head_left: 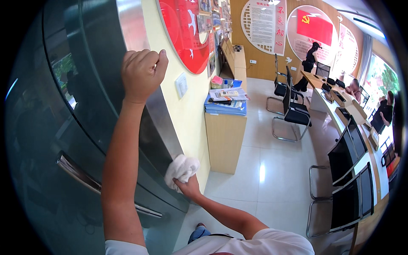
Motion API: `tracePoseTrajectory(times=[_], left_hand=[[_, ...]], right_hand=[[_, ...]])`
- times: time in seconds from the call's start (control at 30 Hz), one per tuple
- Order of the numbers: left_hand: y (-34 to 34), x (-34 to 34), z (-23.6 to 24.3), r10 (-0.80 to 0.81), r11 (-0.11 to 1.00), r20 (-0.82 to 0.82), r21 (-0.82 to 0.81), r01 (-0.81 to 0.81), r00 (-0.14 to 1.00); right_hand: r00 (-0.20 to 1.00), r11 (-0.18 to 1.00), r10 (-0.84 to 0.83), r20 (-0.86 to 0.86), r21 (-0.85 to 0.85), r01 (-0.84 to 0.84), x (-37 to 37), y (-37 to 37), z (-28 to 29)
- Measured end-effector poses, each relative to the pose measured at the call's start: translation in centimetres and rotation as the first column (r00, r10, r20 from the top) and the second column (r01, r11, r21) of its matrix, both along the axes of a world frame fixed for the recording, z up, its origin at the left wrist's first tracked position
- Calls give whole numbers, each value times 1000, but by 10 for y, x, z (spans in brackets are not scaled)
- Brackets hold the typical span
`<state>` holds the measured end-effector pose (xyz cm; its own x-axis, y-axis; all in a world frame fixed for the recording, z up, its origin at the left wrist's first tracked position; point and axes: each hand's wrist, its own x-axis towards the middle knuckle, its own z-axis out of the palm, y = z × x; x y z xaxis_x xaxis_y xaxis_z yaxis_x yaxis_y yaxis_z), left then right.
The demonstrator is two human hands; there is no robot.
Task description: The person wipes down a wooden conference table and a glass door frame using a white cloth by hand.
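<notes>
My left hand [144,75] is raised in front of the brushed metal door frame [163,121], its fingers curled into a fist with the thumb sticking up. I see nothing held in it. Lower down, my right hand [189,187] grips a bunched white cloth [183,168]. The cloth lies against the lower part of the metal frame, where it meets the cream wall [170,93]. Left of my left forearm is a dark glass door [85,123] with a long metal handle [76,172], partly hidden behind that forearm.
A wooden cabinet [226,140] stands along the wall, with blue folders [225,106] and papers on top. A white switch [181,85] is on the wall. Black chairs [295,112] line a long table [316,80]. Several people are at the far right.
</notes>
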<state>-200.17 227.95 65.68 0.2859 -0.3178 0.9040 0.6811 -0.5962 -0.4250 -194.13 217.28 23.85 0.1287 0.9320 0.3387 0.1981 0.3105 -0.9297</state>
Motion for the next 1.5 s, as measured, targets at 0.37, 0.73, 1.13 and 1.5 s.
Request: tracePoseTrajectory(times=[0.37, 0.73, 1.13, 1.5], left_hand=[[0, -1, -1, -12, 1000, 13, 4, 12, 1000], [2, -1, 0, 6, 1000, 2, -10, -6, 1000], [-2, 2, 0, -3, 1000, 2, -3, 3, 1000], [1, 2, 0, 5, 1000, 6, 19, -5, 1000]], right_hand=[[993, 968, -117, -3, 224, 115, -3, 11, 143], [971, 955, -192, 143, 256, 152, -12, 12, 50], [999, 997, -7, -42, 76, 10, 6, 13, 60], [999, 993, -4, -38, 117, 8, 16, 25, 81]])
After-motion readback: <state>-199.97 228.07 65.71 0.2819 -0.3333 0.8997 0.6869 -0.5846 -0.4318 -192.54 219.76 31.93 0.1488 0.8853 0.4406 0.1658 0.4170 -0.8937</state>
